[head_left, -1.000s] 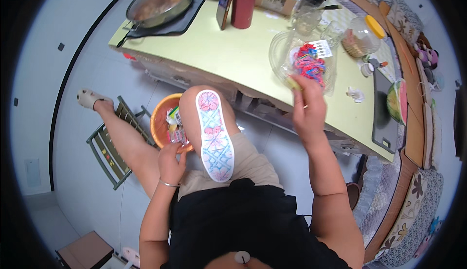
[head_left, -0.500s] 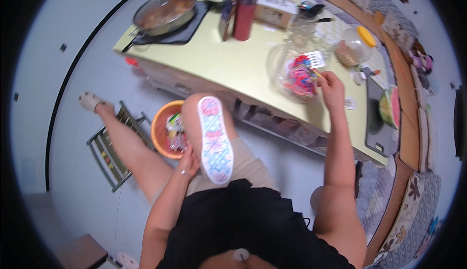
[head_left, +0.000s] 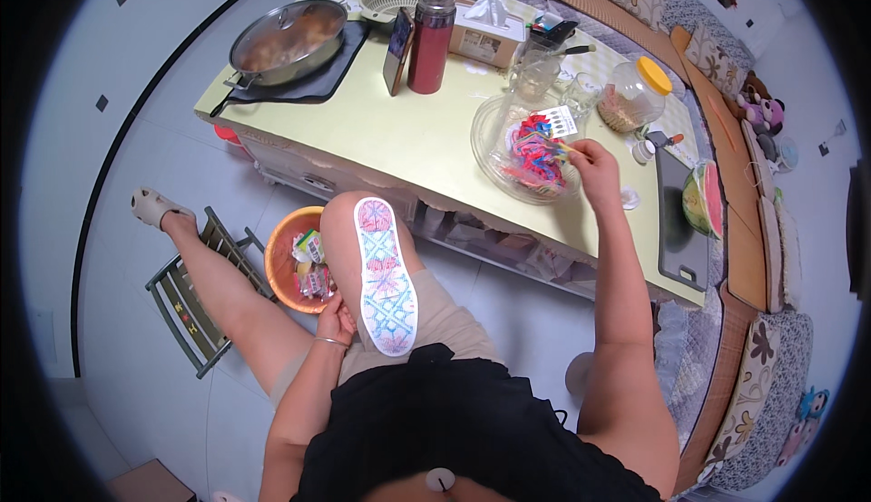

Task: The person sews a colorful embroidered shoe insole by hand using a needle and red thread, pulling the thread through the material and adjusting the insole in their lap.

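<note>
Your right hand (head_left: 596,172) pinches a slim tool (head_left: 563,149) at threads (head_left: 535,159) near the bench's (head_left: 399,132) front edge, presumably for easy reach; left hand's (head_left: 336,321) grip unclear.

Right hand (head_left: 596,172) pinches a slim yellowish item (head_left: 566,150) over bright thread (head_left: 535,174) on the pale table (head_left: 381,130); in front of the table, left hand (head_left: 336,322) beside a patterned insole (head_left: 387,277).

Insole (head_left: 386,277) on thigh (head_left: 343,230), thread (head_left: 537,165) seemingly on plate (head_left: 481,159)
</note>
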`<state>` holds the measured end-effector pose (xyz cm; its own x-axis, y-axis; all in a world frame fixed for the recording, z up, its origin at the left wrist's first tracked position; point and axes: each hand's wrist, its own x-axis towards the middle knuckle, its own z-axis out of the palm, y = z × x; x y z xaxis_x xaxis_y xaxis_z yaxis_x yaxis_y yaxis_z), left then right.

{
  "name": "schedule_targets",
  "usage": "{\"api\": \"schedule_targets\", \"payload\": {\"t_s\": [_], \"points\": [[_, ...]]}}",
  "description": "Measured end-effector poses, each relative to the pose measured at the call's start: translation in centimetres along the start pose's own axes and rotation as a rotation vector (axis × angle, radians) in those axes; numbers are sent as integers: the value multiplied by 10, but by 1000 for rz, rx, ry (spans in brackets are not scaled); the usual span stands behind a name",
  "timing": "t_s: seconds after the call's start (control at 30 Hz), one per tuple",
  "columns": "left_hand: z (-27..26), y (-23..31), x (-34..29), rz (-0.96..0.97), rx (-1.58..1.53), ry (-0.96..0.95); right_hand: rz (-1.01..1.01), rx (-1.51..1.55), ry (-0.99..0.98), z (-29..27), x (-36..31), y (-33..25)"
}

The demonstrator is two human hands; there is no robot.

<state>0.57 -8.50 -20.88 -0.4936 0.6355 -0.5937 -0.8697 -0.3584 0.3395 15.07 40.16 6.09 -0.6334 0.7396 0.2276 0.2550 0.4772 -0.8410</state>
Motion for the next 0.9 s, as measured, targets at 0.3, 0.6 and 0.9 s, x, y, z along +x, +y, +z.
{"api": "schedule_targets", "payload": {"t_s": [0.3, 0.6, 0.9], "points": [[43, 6, -19, 95, -25, -83, -136, -308, 137, 50, 14, -57], [70, 4, -70, 171, 543, 72, -666, -523, 140, 62, -6, -73], [117, 4, -108, 1037, 1414, 149, -697, -97, -409, 114, -143, -95]]}}
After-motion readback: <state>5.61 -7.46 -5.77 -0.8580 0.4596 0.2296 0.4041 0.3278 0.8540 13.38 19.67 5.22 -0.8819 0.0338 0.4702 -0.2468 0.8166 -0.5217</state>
